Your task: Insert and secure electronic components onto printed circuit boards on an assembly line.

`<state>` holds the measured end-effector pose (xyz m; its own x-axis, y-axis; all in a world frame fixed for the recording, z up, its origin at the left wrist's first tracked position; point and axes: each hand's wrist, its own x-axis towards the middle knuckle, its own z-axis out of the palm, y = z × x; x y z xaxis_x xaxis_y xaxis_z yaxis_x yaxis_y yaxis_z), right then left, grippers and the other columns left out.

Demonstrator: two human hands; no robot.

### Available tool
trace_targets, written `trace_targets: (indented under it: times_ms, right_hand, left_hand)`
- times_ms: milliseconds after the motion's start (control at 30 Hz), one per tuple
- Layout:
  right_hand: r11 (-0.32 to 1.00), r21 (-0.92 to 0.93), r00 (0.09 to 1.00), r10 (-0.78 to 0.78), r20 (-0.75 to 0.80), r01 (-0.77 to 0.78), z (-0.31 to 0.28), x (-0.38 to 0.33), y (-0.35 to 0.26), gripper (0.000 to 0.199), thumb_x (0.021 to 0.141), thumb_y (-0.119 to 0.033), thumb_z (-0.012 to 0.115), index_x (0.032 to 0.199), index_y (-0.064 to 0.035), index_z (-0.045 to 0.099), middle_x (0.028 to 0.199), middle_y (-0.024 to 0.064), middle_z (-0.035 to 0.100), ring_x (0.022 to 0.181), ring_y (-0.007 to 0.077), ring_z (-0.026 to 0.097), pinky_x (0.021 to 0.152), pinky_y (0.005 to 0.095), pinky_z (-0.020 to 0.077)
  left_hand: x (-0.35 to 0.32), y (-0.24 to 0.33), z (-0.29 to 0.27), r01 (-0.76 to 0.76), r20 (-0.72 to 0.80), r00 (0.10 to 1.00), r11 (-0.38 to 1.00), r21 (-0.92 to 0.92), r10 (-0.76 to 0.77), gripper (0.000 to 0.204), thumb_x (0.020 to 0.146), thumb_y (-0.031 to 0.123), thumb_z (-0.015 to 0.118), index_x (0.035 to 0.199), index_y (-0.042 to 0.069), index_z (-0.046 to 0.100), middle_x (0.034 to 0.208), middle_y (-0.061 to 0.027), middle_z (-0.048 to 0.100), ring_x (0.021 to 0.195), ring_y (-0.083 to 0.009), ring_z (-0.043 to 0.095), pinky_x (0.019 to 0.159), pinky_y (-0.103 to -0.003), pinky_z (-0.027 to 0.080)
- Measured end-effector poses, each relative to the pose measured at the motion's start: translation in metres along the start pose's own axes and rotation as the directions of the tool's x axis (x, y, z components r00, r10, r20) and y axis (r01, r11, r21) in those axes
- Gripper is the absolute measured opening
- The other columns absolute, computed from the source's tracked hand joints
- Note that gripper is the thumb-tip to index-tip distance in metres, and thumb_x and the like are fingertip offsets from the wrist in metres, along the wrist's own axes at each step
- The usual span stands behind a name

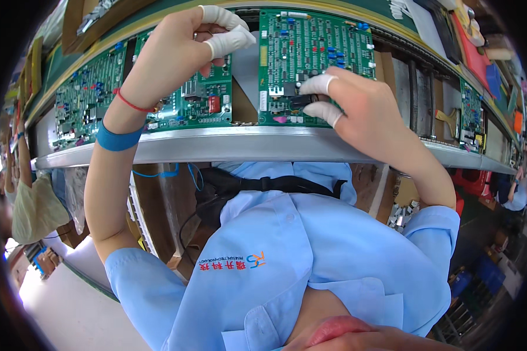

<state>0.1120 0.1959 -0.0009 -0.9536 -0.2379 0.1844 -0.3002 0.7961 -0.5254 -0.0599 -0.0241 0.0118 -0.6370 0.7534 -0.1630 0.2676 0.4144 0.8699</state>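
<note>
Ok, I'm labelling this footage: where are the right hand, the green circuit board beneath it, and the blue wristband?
Right hand (366,110): head view, on the back of the hand.
Green circuit board beneath it (311,57): head view, on its component-covered face.
Blue wristband (119,139): head view, on the band's visible middle.

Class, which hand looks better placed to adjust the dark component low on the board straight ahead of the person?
Probably the right hand: its white-covered fingertips are beside the dark component. The left hand is farther off, near the neighbouring board.
</note>
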Motion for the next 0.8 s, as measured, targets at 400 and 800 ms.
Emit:
trace_targets:
  times_ms: [400, 800]
  right_hand:
    - [0.882, -0.44, 0.985, -0.135, 0.104, 0.167, 0.017, 0.001, -0.022, 0.01, 0.072, -0.007, 0.061, 0.076, -0.0032, 0.053, 0.074, 0.007, 0.049, 0.063, 0.0171, 0.061, 0.046, 0.0294, 0.0469]
    - [0.935, 0.335, 0.974, 0.176, -0.146, -0.119, -0.024, 0.004, 0.007, 0.02, 0.083, -0.018, 0.07, 0.097, -0.0046, 0.068, 0.077, 0.0092, 0.063, 0.07, 0.019, 0.06, 0.065, 0.0301, 0.0456]
  left_hand:
    - [-0.021, -0.007, 0.017, -0.015, -0.084, 0.996, 0.996, 0.086, 0.022, 0.021, 0.087, 0.022, 0.069, 0.1, 0.005, 0.068, 0.082, 0.0001, 0.065, 0.062, -0.0021, 0.051, 0.05, -0.017, 0.041]
    - [-0.031, 0.031, 0.067, -0.132, 0.016, 0.991, 0.991, 0.029, 0.132, 0.013, 0.085, 0.008, 0.069, 0.096, 0.002, 0.068, 0.084, -0.0003, 0.064, 0.065, -0.0041, 0.051, 0.058, -0.022, 0.043]
